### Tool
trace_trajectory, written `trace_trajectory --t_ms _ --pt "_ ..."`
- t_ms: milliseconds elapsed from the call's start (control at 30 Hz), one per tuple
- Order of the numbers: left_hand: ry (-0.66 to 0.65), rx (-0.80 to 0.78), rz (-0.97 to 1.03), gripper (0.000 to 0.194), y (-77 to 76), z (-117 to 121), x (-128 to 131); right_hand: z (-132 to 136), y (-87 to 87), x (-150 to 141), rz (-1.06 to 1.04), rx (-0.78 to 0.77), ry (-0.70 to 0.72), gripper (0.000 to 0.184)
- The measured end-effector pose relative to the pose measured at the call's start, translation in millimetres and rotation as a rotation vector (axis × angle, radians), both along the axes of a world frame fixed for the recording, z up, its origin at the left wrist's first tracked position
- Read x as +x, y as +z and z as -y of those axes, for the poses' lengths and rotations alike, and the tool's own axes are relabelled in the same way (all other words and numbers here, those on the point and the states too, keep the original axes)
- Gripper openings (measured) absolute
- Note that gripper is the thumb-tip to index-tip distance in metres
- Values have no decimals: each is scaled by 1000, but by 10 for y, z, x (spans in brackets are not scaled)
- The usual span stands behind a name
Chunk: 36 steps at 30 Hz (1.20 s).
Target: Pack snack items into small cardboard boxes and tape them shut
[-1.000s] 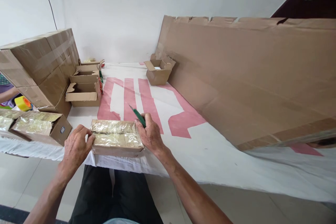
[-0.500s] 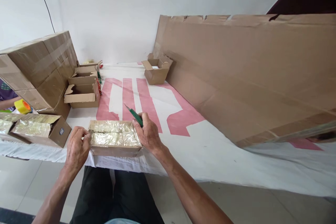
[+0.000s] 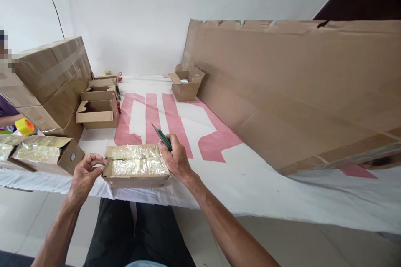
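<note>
A small cardboard box (image 3: 136,180) with shiny clear tape over its top sits at the table's front edge, right before me. At its left end my left hand (image 3: 84,174) is closed, thumb and fingers pinching the box's edge. My right hand (image 3: 177,155) is wrapped round a green-handled utility knife (image 3: 164,139), whose blade points up and away to the left. The heel of that hand is by the box's right end.
More taped boxes (image 3: 46,154) line the front left, near a yellow tape roll (image 3: 25,127). Behind them rise stacked cartons (image 3: 46,77) and several open boxes (image 3: 97,119). Another open box (image 3: 185,90) stands by a large cardboard sheet (image 3: 282,91). A person's arm (image 3: 11,120) shows far left.
My left hand has shifted slightly left, and the box's left end now shows an edge turned outward. The right hand and knife have barely moved. A person's head has come into view at far left.
</note>
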<state>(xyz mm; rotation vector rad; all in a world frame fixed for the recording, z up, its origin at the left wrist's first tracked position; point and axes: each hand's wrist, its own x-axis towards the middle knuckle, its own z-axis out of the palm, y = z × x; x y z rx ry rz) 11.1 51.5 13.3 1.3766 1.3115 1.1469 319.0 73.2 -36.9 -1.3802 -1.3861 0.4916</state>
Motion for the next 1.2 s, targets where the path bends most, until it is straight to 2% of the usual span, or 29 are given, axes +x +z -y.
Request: trace_trajectory --t_ms 100,267,333,633,800,867,967,1133,1200 --pt "16 -5 9 34 -82 -30 30 -13 11 -26 -42 -5 21 26" --pt "89 143 -95 29 -210 -84 68 -47 0 -22 -74 -24 46 28" --pt "83 156 -130 28 -226 -96 52 -62 -11 -7 -79 -26 56 28" --pt "-193 82 -321 28 -114 14 -82 -141 -19 -44 -51 -16 139 27" --pt "-243 126 -257 24 -97 57 -69 -160 37 -30 68 6 184 24" --pt "-255 129 -227 25 -102 59 -61 -144 133 7 152 60 209 22" --pt "-265 118 -248 29 -111 51 -68 -73 390 44 255 112 306 24" --pt "-293 109 -298 37 -117 21 -111 111 904 -67 394 -153 664 23" --pt "-303 106 -311 41 -122 9 -128 143 1047 -145 507 -187 729 20"
